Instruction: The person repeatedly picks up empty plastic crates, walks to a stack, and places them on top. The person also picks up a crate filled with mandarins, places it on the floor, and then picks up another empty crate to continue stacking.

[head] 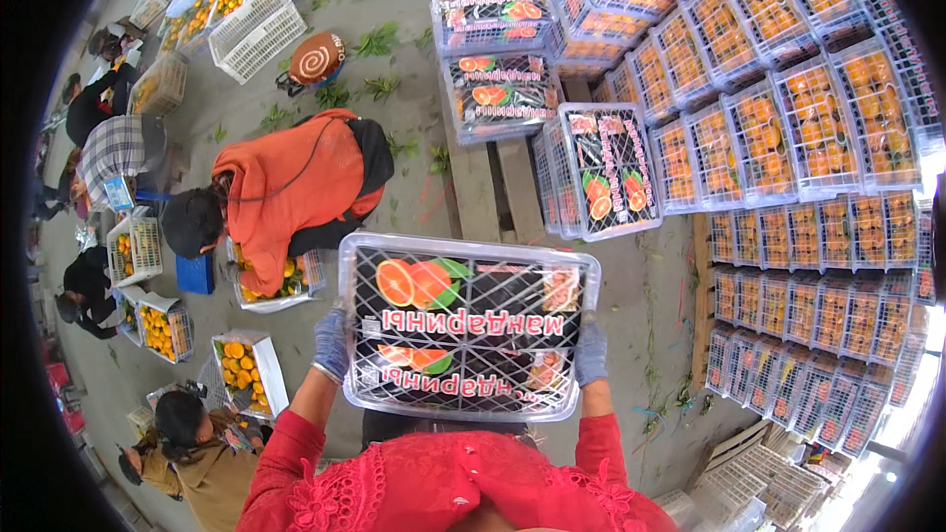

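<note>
A lidded clear plastic crate (473,245) is held level in front of my body. Through its lattice lid shows a black printed sheet with citrus pictures and writing. My left hand (332,343), in a blue-grey knit glove, grips the crate's left end. At the opposite end, my right hand (590,352) has hold in a matching glove. The fingers of both hands are partly hidden by the crate, and its contents are covered. Just beyond it, a similar crate (607,170) tops a low stack on wooden pallet boards (477,185).
Tall stacks of fruit-filled crates (820,118) line the right side. A person in an orange top (288,177) bends over a crate of mandarins (295,281) at left. Nearby are a round stool (316,59), an open white crate (259,29) and scattered leaves (380,41).
</note>
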The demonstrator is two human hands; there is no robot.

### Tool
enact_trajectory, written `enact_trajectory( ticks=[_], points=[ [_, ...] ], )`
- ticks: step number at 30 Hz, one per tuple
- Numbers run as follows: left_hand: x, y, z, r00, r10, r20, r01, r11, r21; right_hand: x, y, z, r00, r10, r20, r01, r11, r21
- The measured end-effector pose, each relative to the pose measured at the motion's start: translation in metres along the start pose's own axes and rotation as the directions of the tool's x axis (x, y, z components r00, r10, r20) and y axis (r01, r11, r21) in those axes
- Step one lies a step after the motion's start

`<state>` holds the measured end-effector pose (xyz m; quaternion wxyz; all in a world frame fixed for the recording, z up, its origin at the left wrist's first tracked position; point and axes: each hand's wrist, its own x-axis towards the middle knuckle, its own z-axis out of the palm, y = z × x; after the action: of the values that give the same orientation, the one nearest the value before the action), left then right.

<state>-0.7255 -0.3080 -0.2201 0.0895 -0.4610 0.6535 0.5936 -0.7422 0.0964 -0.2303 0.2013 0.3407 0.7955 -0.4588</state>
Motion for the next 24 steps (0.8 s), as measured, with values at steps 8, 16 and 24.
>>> enact_trajectory(
  ticks=[8, 16, 24],
  points=[
    [0.077, 0.090, 0.055, 0.973, -0.147, 0.178, 0.149, 0.989, 0.002, 0.024, -0.040, 0.017, 0.965, 0.161, -0.209, -0.118, 0.972, 0.204],
    [0.178, 0.180, 0.066, 0.965, 0.098, 0.244, -0.118, 0.991, 0.068, 0.089, -0.136, 0.069, 0.936, 0.306, -0.175, -0.229, 0.906, 0.356],
    [0.227, 0.239, 0.079, 0.997, -0.039, 0.060, 0.044, 0.995, -0.094, 0.227, -0.232, 0.118, 0.967, 0.252, 0.029, -0.253, 0.950, 0.184]
  ],
)
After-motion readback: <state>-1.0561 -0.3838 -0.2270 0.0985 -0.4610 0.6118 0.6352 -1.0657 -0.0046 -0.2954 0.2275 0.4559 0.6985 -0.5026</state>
